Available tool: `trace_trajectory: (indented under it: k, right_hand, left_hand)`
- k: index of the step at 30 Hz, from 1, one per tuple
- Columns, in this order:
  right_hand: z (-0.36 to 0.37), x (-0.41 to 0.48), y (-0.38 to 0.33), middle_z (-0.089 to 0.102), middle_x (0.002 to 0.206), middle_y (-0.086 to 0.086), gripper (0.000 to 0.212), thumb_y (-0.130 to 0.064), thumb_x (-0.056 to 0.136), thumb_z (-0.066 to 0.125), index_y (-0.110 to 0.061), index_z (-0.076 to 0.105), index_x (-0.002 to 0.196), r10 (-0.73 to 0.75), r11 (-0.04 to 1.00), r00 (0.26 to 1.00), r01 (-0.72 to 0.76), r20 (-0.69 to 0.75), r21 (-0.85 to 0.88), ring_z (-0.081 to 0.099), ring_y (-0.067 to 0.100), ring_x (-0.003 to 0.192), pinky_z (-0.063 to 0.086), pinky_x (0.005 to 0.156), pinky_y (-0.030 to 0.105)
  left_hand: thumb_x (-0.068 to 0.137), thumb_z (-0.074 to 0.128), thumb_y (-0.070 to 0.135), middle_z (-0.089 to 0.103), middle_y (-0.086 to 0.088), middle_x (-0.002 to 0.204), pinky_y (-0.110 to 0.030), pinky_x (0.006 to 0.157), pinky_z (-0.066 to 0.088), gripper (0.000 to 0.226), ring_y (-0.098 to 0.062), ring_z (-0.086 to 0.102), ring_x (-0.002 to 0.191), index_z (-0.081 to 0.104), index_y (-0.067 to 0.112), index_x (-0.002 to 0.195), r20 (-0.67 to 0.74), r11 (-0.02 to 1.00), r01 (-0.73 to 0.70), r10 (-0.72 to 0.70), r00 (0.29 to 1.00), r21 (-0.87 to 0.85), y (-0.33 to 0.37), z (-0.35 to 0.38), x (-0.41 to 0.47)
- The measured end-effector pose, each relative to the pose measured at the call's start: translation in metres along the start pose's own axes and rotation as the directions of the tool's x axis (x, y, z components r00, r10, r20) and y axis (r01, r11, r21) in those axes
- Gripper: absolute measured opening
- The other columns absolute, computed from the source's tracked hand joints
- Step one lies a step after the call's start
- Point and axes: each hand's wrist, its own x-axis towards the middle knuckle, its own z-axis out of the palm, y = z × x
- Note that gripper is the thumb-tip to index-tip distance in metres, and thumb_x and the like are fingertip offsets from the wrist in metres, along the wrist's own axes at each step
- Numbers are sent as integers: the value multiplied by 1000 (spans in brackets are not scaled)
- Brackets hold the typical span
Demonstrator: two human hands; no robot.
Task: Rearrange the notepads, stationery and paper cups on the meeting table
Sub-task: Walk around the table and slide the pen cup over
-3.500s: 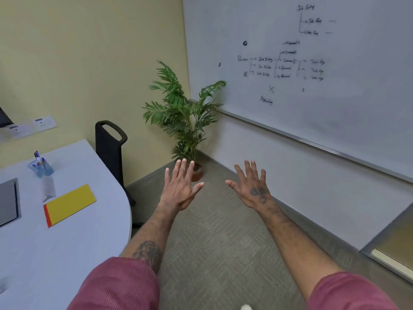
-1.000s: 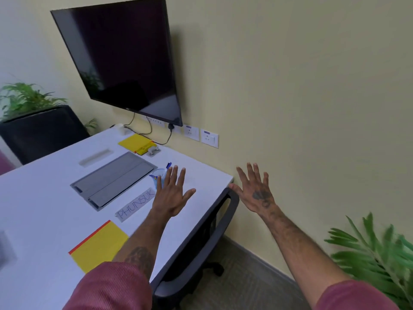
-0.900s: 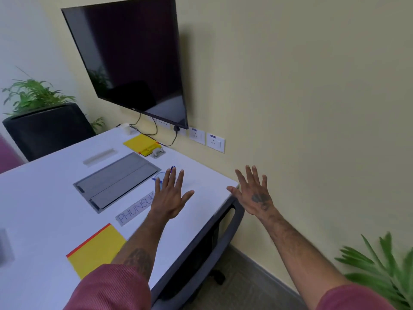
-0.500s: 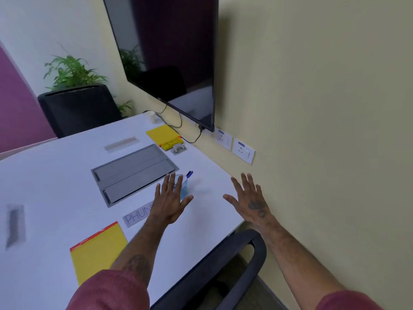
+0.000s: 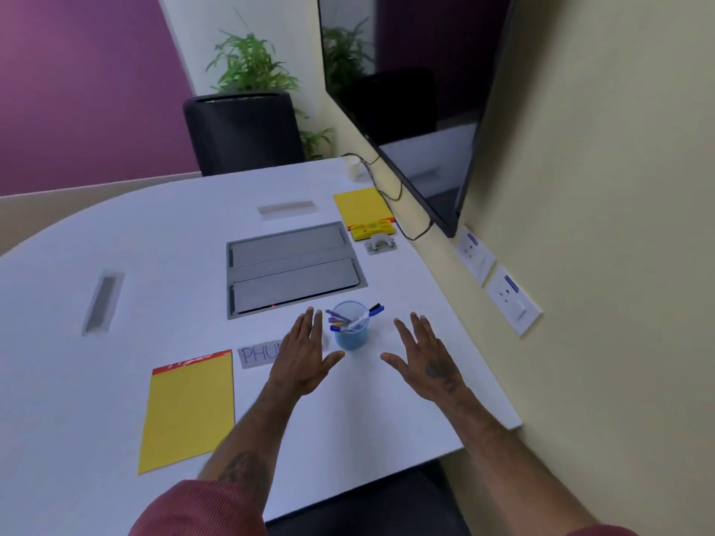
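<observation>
The round blue plastic pen pot (image 5: 351, 330) stands upright on the white bench (image 5: 96, 400), just ahead of the gap between the two hands. Its long axis is vertical, and the pens in it fan out, the dark-capped ones tipping towards the right hand's side. The left hand (image 5: 305, 357) is the nearer: its thumb and forefinger lie just beside the pot's wall, apart from it, while the right hand (image 5: 425, 361) sits farther off. Both hands are spread flat, palms down, fingers straight, gripping nothing; whether they rest on the bench or hover over it I cannot tell. My reading is that a short reach forward and inward by the left hand would close round the pot.

Counted: one pen pot, with several pens too bunched to number. Two flat yellow notepads with red bindings: one (image 5: 189, 412) beside the left forearm, one (image 5: 361, 205) well beyond both hands. One white paper cup (image 5: 353, 167) farther still. One grey lettered name card (image 5: 257, 355), partly under the left hand. One small yellow plastic piece (image 5: 373, 229) and one small grey object (image 5: 381, 244), neither clear enough to name, lie just short of the far notepad.
</observation>
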Motion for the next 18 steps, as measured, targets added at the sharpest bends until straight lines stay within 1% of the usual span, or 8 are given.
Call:
trace_trajectory:
  k: [3,5,7,10,12,14,16,18]
  right_hand:
    - [15,22,8,-3,164,3,83,-71,89,30,-29,5,156,-46,998,998,44,43,51,-1,20,151,23,118,43]
    - [22,31,8,0,164,2,81,-67,91,37,-28,7,155,-51,994,997,46,49,94,5,20,150,26,117,40]
    - [44,55,16,4,164,1,82,-65,91,44,-27,10,155,-29,985,995,12,99,172,11,20,150,30,115,39]
    - [68,79,17,9,164,1,87,-63,88,52,-25,11,155,-25,963,989,-16,145,270,14,20,149,30,114,38]
    - [79,92,15,12,163,1,91,-61,86,58,-24,11,155,-16,950,986,-37,165,311,15,19,148,29,115,37]
    - [87,105,11,18,162,2,95,-52,84,67,-19,13,154,1,926,988,-58,152,373,20,19,147,29,114,33]
    - [94,122,7,28,157,2,96,-39,80,77,-15,18,152,29,880,988,-97,150,465,28,18,143,31,110,25]
    - [93,130,2,41,143,-2,94,-26,75,83,-12,26,149,15,816,991,-90,136,571,40,13,131,29,100,7]
  left_hand:
    - [92,44,62,-8,-6,164,-33,120,4,95,-21,-3,151,-7,12,155,3,993,85,-85,996,-83,7,10,11]
    - [92,53,57,-3,-5,165,-33,119,10,96,-20,2,151,-3,12,156,7,975,152,-153,988,-160,11,14,15]
    - [91,58,53,6,-4,165,-36,119,17,94,-21,10,151,3,13,156,48,942,252,-248,968,-221,6,31,29]
    - [89,62,51,25,-6,160,-40,115,30,89,-24,30,144,15,17,155,76,911,322,-313,947,-256,-6,54,40]
    - [87,63,53,32,-5,157,-41,110,40,87,-22,44,135,20,20,154,103,903,328,-311,945,-276,-9,62,45]
    - [87,63,53,38,-4,153,-38,103,47,84,-18,55,123,24,22,154,109,901,324,-305,946,-289,-8,68,50]
    - [88,63,51,44,-3,149,-33,95,51,80,-10,59,104,27,22,153,112,897,320,-300,947,-303,-7,77,63]
    - [88,64,50,49,-3,144,-29,89,52,76,-4,56,93,30,22,151,92,897,302,-288,953,-321,-3,78,66]
